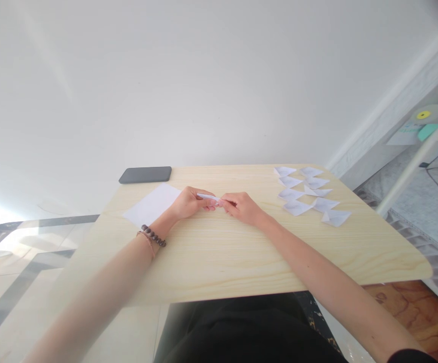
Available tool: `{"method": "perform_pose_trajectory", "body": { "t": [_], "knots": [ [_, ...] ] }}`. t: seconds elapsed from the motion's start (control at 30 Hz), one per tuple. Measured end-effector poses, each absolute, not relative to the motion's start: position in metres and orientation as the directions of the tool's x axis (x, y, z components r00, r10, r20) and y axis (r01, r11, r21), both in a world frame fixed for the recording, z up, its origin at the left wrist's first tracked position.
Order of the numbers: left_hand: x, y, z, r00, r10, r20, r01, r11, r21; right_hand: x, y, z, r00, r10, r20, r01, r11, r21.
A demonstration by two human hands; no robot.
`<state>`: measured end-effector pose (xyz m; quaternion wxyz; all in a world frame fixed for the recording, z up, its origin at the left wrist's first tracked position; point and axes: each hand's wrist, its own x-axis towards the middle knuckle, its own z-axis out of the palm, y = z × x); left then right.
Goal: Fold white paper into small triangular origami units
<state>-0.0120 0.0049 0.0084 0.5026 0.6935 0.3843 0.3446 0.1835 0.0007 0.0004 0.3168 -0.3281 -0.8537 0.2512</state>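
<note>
A narrow folded piece of white paper (pixel 207 196) is held just above the middle of the table. My left hand (pixel 188 202) is closed around its left part, thumb on the near side. At its right end, my right hand (pixel 239 205) pinches the tip between thumb and fingers. Both hands nearly touch, and they hide much of the paper's shape. Flat white paper (pixel 153 204) lies beside my left hand, partly covered by that hand and wrist. Over to the right rest several folded white paper pieces (pixel 294 207), set in two columns.
The light wooden table (pixel 219 262) stands against a white wall (pixel 204 91). A dark phone (pixel 145 175) lies at its far left corner. To the right of the table is a pale metal pole (pixel 408 176) with a grey and teal fitting.
</note>
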Motion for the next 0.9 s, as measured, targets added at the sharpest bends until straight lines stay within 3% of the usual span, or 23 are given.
{"method": "perform_pose_trajectory", "body": {
  "t": [0.23,0.43,0.7,0.9],
  "knots": [
    [-0.0132,0.0041,0.0091,0.492,0.87,0.017,0.179,-0.12,0.976,0.1836,0.0029,-0.0031,-0.57,0.714,0.408,0.444,0.685,-0.578],
    [-0.014,0.0046,0.0118,0.505,0.859,0.078,0.202,-0.206,0.958,0.1814,0.0006,-0.0006,-0.603,0.692,0.396,0.442,0.704,-0.556],
    [-0.0126,0.0063,0.0081,0.481,0.875,0.05,0.199,-0.165,0.966,0.1826,0.0012,-0.0025,-0.556,0.743,0.372,0.463,0.649,-0.603],
    [-0.0106,0.005,0.0067,0.447,0.892,0.06,0.189,-0.16,0.969,0.1818,0.0017,-0.0028,-0.562,0.726,0.397,0.478,0.677,-0.56]
  ]
}}
